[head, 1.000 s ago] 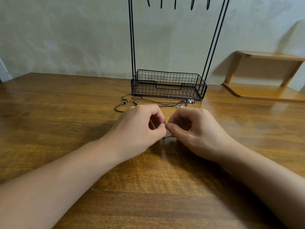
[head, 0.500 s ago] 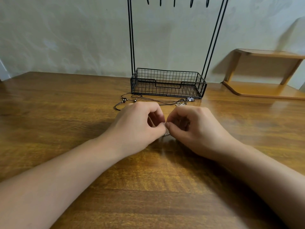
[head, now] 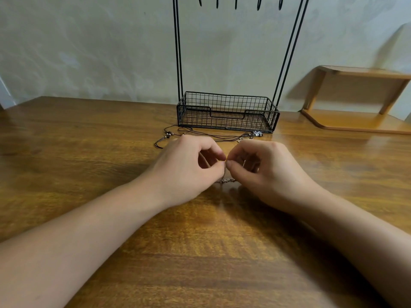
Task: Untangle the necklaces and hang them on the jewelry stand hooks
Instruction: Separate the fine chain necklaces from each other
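Tabletop (head: 89,152): broad brown wood, filling the lower view and carrying everything below.
Jewelry stand (head: 226,114): black wire basket base at the far middle of the tabletop, thin uprights rising on both sides, hook tips (head: 235,2) just showing along the top edge, all bare.
Wooden shelf (head: 355,101): off to the right against the wall, well apart from the stand.
Left hand (head: 189,167): fingers curled, thumb and forefinger pinching something tiny at the centre. It looks like the fine chain, though the pinch itself is too small to be sure.
Right hand (head: 264,170): mirror image, fingers curled, thumb tip meeting the left thumb tip, pinching at the same spot.
Cord necklaces (head: 206,135): dark cords with small beads, lying on the tabletop just in front of the basket, long axis running left to right, beyond both hands and apart from them.
Fine chain (head: 225,180): a short pale tangle on the tabletop directly beneath the meeting fingertips, lying left to right between the two hands.
Change: against half a second ago both hands hold the same pinch in the same place; cords unmoved.
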